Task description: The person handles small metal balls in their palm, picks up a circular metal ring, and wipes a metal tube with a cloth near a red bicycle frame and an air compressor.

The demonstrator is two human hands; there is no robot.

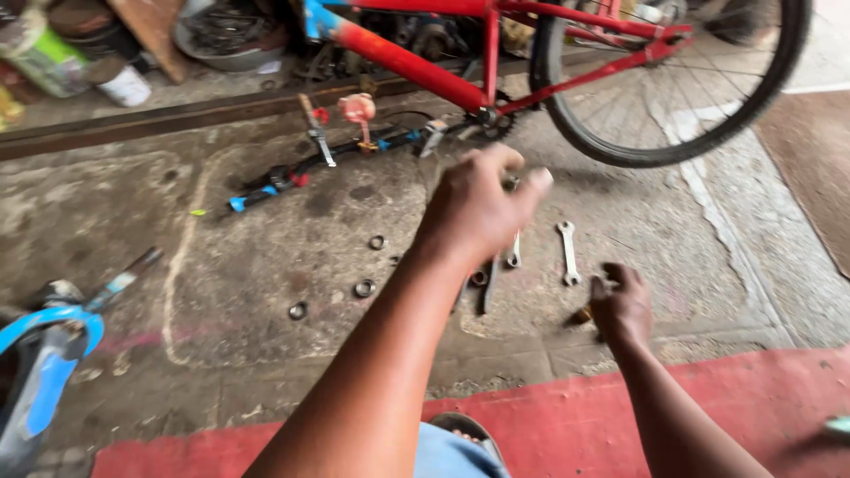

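My left hand (478,208) is raised over the concrete floor, blurred, its fingers pinched around a small dark metal part (512,183). My right hand (620,305) rests low on the floor with its fingers curled, and a small brass-coloured piece (581,314) lies against its left side. Between the hands lie a silver open-ended wrench (567,252), a second wrench (513,255) and a darker tool (488,288). Metal rings (365,288) are scattered to the left.
A red bicycle frame (416,66) and its rear wheel (673,88) stand at the back. A black handlebar with blue grips (336,152) lies on the floor. A blue fork (44,354) is at the left, a red mat (575,425) in front.
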